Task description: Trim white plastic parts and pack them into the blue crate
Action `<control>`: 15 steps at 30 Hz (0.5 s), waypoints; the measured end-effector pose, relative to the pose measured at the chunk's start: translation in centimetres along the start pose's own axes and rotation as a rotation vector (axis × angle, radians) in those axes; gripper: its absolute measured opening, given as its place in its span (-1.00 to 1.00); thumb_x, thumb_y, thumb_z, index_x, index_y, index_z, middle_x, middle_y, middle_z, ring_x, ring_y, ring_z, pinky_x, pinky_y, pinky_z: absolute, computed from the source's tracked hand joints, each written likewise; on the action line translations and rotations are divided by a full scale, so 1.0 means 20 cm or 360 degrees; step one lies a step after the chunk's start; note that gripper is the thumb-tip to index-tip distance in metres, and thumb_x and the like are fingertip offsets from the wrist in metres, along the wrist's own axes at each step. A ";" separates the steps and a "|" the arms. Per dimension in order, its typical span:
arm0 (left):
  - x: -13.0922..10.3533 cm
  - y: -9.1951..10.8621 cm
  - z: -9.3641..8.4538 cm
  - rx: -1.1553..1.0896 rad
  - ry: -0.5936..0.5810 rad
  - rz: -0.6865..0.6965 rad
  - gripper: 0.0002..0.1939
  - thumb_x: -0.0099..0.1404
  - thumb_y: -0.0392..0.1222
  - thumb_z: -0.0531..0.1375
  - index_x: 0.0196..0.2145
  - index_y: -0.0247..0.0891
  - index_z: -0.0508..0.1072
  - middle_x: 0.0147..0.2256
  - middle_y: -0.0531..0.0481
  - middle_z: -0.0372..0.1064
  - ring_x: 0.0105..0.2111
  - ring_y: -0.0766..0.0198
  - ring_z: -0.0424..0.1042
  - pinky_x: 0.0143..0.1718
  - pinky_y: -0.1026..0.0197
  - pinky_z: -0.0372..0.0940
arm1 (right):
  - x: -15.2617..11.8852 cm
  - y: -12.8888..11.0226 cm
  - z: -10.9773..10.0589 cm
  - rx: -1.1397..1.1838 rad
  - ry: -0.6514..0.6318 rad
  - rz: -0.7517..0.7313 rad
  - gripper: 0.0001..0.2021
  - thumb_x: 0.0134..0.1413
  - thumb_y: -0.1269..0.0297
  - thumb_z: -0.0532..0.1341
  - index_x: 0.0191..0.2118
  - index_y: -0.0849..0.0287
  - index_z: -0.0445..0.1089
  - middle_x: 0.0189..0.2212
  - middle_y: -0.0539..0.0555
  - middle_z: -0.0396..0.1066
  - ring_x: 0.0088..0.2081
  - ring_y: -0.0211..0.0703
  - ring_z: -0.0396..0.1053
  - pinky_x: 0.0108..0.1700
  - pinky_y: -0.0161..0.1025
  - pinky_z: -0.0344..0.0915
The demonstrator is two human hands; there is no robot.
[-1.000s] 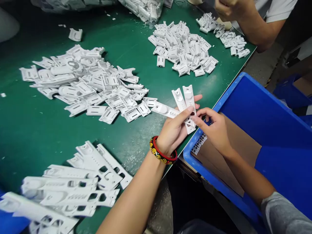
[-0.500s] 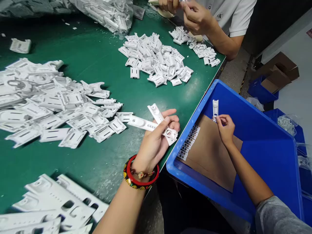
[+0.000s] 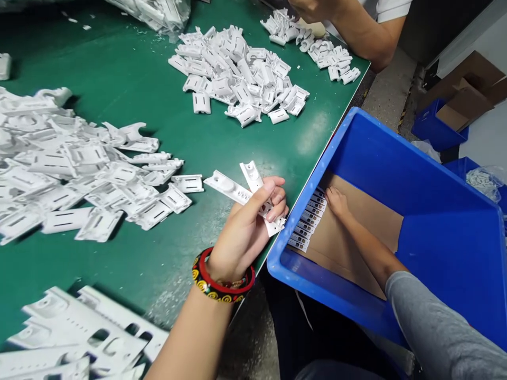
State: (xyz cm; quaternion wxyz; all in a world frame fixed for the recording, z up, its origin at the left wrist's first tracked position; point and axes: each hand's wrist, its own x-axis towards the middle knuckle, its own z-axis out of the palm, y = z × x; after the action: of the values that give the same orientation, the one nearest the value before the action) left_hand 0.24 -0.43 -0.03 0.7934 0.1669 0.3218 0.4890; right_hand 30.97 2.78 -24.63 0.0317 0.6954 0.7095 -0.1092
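Note:
My left hand (image 3: 253,216) is closed around two long white plastic parts, which cross each other over the table edge. One white plastic part (image 3: 227,186) points left and the other (image 3: 250,175) points up and away. Down in the blue bin (image 3: 447,232), my right hand (image 3: 337,203) has its fingers together at the far end of a row of similar white parts (image 3: 307,224). These lie side by side on a brown cardboard sheet (image 3: 366,221). The fingertips pinch the end of a white part there, most of which is hidden by the bin's rim and the hand.
Heaps of white plastic pieces lie on the green table (image 3: 170,285): a large pile (image 3: 79,169) at left and another pile (image 3: 241,74) farther back. Longer white parts (image 3: 79,332) lie at near left. Across the table is a co-worker's arm (image 3: 364,26). A cardboard box (image 3: 467,100) stands at right.
My right hand has lowered the white part from above the cardboard to the far end of the row. My left hand still holds its two parts. The view has shifted slightly.

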 end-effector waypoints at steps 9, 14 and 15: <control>0.00 0.02 0.01 -0.0068 0.0049 -0.0028 -0.87 0.16 -0.24 0.24 -0.33 -0.35 0.51 -0.52 0.09 0.19 -0.62 0.48 0.07 -0.49 0.35 0.21 | 0.04 0.03 0.02 0.0037 -0.0015 -0.0245 -0.78 0.24 0.32 0.09 -0.07 0.23 0.40 -0.01 0.27 0.36 0.00 0.05 0.26 0.08 -0.07 0.23; 0.00 0.02 0.00 -0.0232 0.0011 -0.0030 -0.78 0.03 -0.22 0.17 -0.36 -0.37 0.52 -0.50 -0.01 0.28 -0.58 0.38 0.18 -0.50 0.27 0.23 | 0.07 -0.02 0.06 0.0198 0.0056 -0.0249 -0.72 0.17 0.42 0.11 -0.01 0.23 0.39 0.05 0.21 0.36 0.08 0.00 0.25 0.13 -0.12 0.24; 0.00 0.02 0.00 -0.0234 0.0014 -0.0024 -0.79 0.05 -0.25 0.16 -0.35 -0.37 0.52 -0.50 -0.01 0.29 -0.58 0.38 0.19 -0.49 0.26 0.25 | 0.07 -0.03 0.07 0.0229 0.0078 -0.0233 -0.72 0.16 0.44 0.11 -0.02 0.23 0.40 0.03 0.20 0.37 0.07 0.00 0.26 0.13 -0.12 0.24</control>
State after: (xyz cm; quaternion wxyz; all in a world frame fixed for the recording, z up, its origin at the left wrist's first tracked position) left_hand -0.02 -0.20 0.15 0.8057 0.1037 0.2898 0.5061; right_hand 30.17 3.79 -26.16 -0.0437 0.6445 0.7495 -0.1448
